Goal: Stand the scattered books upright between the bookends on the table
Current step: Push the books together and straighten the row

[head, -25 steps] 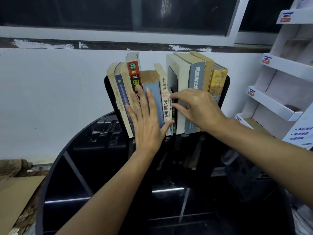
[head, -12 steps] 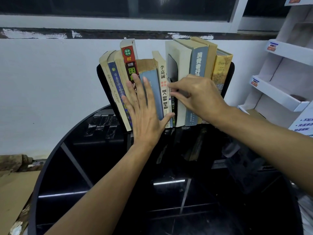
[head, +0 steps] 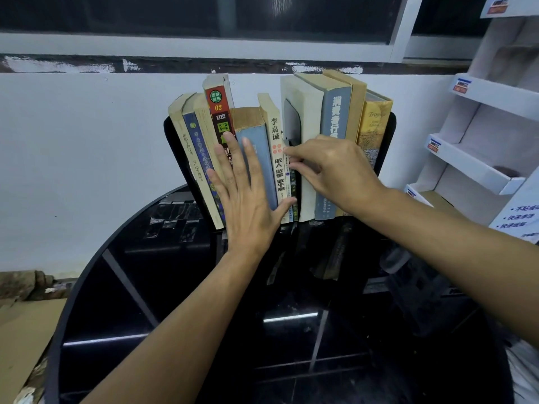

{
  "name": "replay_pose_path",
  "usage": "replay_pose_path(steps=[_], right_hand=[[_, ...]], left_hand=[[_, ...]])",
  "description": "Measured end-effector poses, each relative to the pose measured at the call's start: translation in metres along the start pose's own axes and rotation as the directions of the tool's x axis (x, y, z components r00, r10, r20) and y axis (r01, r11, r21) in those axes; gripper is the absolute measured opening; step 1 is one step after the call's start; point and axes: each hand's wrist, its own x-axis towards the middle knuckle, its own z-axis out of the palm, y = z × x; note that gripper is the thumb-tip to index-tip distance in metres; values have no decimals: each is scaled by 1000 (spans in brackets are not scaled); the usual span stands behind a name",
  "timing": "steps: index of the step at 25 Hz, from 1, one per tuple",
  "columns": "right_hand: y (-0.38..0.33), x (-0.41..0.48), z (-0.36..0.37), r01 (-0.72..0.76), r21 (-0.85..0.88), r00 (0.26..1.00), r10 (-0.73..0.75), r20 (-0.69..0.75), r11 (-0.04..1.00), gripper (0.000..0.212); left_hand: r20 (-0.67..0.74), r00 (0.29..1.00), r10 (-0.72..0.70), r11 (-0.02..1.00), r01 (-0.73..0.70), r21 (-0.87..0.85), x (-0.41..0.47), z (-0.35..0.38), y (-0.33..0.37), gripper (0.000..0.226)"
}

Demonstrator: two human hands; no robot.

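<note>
Barely shifted, left hand fingers spread flat on ten books; right hand pinches one.

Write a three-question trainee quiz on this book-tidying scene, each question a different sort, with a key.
1. True or false: the left hand lies flat against the spines with its fingers spread.
2. Multiple choice: where are the right hand's fingertips? A) on the yellow book B) at the gap beside the thin books in mid-row C) on the table
3. Fill in: the tallest book in the left group is the ___ one.

Key: 1 true; 2 B; 3 red
</note>
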Motion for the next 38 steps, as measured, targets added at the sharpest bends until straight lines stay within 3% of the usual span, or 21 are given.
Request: replay_pose_path(steps=[6, 9, 11, 15, 32, 38], right_hand=[[-1, 2, -16, 2, 44, 994, -6, 109, 999, 29], [6, 8, -34, 132, -37, 991, -133, -14, 991, 31], [16, 17, -47, 101, -138, 990, -113, -81, 985, 42], [34, 27, -54, 31, -193, 999, -34, -14, 981, 59], [35, 28, -42, -23, -162, 999, 16, -42, 987, 57], [39, 32, -60, 13, -148, 995, 1, 96, 989, 63]], left_hand=[[23, 999, 46, 996, -43, -84, -9, -5, 0, 125], [35, 998, 61, 998, -60, -28, -10, 0, 2, 124], [41, 998, 45, 999, -45, 10, -8, 3, 5, 125], [49, 999, 21, 999, -22, 32, -5, 8, 8, 129], [37, 999, 17, 997, -19, 72, -4, 10, 10, 127], [46, 999, 26, 999, -24, -31, -5, 2, 18, 123]])
